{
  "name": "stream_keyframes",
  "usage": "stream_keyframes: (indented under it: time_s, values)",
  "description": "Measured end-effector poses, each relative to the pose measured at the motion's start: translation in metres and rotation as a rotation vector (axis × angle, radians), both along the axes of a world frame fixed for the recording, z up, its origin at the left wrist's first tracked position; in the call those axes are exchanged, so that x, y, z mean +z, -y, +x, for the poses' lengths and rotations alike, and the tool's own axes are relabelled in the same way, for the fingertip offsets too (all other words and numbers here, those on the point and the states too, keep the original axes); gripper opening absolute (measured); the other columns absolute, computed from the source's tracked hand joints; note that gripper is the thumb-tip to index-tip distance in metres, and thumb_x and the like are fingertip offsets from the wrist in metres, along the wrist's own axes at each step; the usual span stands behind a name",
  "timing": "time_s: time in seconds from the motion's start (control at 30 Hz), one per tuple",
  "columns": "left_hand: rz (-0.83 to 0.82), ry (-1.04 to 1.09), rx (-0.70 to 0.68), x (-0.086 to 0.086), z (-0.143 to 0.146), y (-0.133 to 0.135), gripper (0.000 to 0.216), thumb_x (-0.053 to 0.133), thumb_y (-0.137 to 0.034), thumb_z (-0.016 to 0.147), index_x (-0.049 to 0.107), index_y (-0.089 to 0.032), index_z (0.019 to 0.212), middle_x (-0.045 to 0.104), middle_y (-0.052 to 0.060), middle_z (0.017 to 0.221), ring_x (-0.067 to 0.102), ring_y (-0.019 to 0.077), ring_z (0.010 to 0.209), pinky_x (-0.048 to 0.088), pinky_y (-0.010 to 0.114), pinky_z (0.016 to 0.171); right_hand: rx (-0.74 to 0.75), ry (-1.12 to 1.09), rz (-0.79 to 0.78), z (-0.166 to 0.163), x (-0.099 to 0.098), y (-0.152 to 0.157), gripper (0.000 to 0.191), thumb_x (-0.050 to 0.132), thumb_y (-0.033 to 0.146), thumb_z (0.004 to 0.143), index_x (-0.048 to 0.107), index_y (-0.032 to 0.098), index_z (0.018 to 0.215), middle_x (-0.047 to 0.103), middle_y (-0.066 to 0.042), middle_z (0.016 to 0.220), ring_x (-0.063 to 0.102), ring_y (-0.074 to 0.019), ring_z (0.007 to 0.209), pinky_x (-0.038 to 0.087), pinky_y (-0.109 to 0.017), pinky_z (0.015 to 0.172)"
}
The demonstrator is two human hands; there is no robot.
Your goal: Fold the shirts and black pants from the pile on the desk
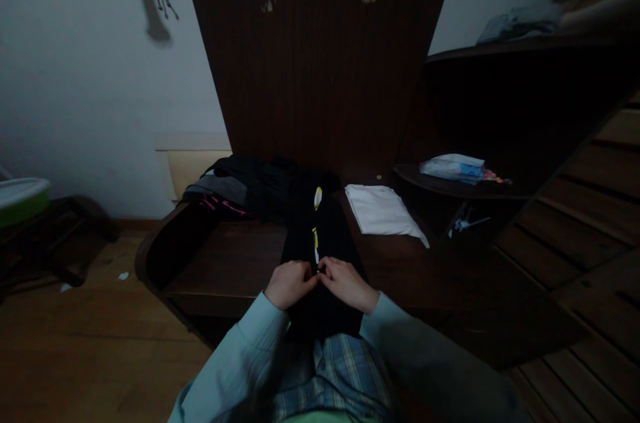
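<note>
A black garment [327, 233] lies lengthwise over the front of the dark wooden bench and down toward my lap. Broken white and yellow marks run along its middle; whether they are print or an opening, I cannot tell. My left hand [291, 284] is closed, its fingertips pinching the cloth at the near end of these marks. Right beside it, my right hand [347, 284] pinches the same spot, and the two hands nearly touch. Something small and pale shows between the fingertips, too dim to name. Plaid cloth [345, 369] covers my lap below.
Dark clothes [270, 186] are heaped at the back left of the bench [230, 256]. A folded white cloth [383, 209] lies to the right. Corner shelves [470, 189] hold a plastic packet [453, 168]. At far left stands a green and white tub [23, 199].
</note>
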State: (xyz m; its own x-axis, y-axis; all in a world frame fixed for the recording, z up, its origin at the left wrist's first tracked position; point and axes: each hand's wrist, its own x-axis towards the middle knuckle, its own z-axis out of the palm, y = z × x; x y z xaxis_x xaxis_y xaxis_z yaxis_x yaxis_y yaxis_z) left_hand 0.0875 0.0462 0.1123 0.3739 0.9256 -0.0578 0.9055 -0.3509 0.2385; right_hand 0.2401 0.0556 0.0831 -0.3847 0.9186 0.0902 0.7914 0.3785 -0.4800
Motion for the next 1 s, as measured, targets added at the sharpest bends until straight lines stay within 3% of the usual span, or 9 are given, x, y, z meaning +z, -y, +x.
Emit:
stream_keyframes:
  time_s: [0.13,0.2,0.33,0.43,0.53,0.7,0.9,1.0]
  values:
    - [0.099,0.016,0.077,-0.008,0.008,-0.011,0.029,0.04,-0.041,0.079,0.058,-0.019,0.073,0.065,0.005,0.079,0.06,0.0191,0.075,0.04,0.026,0.059,0.185,-0.12,-0.383,0.012,0.019,-0.028,0.013,0.047,0.022,0.08,0.058,0.015,0.084,0.058,0.001,0.062,0.056,-0.0104,0.057,0.042,-0.021,0.056]
    - [0.13,0.019,0.105,-0.018,0.013,-0.012,0.028,0.042,-0.041,0.078,0.058,-0.018,0.074,0.063,0.005,0.077,0.06,0.0185,0.074,0.039,0.026,0.059,0.163,-0.209,-0.491,0.013,0.028,-0.054,0.013,0.045,0.021,0.082,0.057,0.015,0.08,0.057,0.003,0.057,0.054,-0.0082,0.051,0.041,-0.018,0.05]
    - [0.223,0.032,0.183,-0.035,0.02,-0.009,0.022,0.043,-0.034,0.077,0.056,-0.017,0.076,0.06,0.005,0.077,0.058,0.0172,0.075,0.039,0.025,0.062,-0.164,-0.341,-0.32,0.0,0.036,-0.112,0.009,0.05,0.014,0.078,0.057,0.015,0.085,0.054,0.005,0.051,0.049,-0.0054,0.043,0.036,-0.015,0.043]
    - [0.253,0.054,0.195,-0.04,0.02,-0.007,0.018,0.043,-0.03,0.076,0.056,-0.017,0.076,0.058,0.004,0.075,0.056,0.0167,0.076,0.038,0.025,0.064,-0.259,-0.342,-0.258,-0.013,0.031,-0.147,0.013,0.05,0.012,0.077,0.056,0.013,0.089,0.052,0.006,0.047,0.047,-0.0052,0.041,0.035,-0.015,0.044]
    - [0.268,0.076,0.193,-0.04,0.02,-0.006,0.016,0.045,-0.029,0.075,0.055,-0.018,0.074,0.056,0.003,0.073,0.055,0.0164,0.075,0.037,0.025,0.063,-0.295,-0.31,-0.238,-0.019,0.026,-0.17,0.006,0.055,0.016,0.075,0.059,0.012,0.075,0.049,0.006,0.041,0.046,-0.0062,0.04,0.035,-0.017,0.044]
    - [0.267,0.121,0.172,-0.038,0.019,-0.006,0.012,0.047,-0.027,0.074,0.053,-0.018,0.069,0.056,0.002,0.071,0.054,0.0161,0.075,0.037,0.025,0.065,-0.325,-0.221,-0.205,-0.021,0.026,-0.188,0.02,0.062,0.02,0.067,0.054,0.014,0.05,0.049,0.003,0.041,0.048,-0.0081,0.044,0.035,-0.018,0.047]
    - [0.243,0.217,0.078,-0.037,0.015,-0.005,0.011,0.045,-0.019,0.075,0.051,-0.019,0.065,0.056,0.002,0.069,0.052,0.0152,0.073,0.038,0.025,0.066,-0.379,-0.166,-0.096,-0.019,0.037,-0.197,0.012,0.06,0.023,0.07,0.057,0.016,0.061,0.062,-0.003,0.067,0.057,-0.0135,0.068,0.037,-0.02,0.056]
    - [0.255,0.272,0.026,-0.037,0.013,-0.005,0.013,0.044,-0.02,0.076,0.051,-0.019,0.065,0.056,0.001,0.069,0.051,0.0155,0.073,0.038,0.026,0.069,-0.402,-0.17,-0.064,-0.02,0.037,-0.194,0.009,0.058,0.023,0.072,0.058,0.016,0.066,0.063,-0.004,0.07,0.058,-0.0146,0.072,0.039,-0.021,0.06]
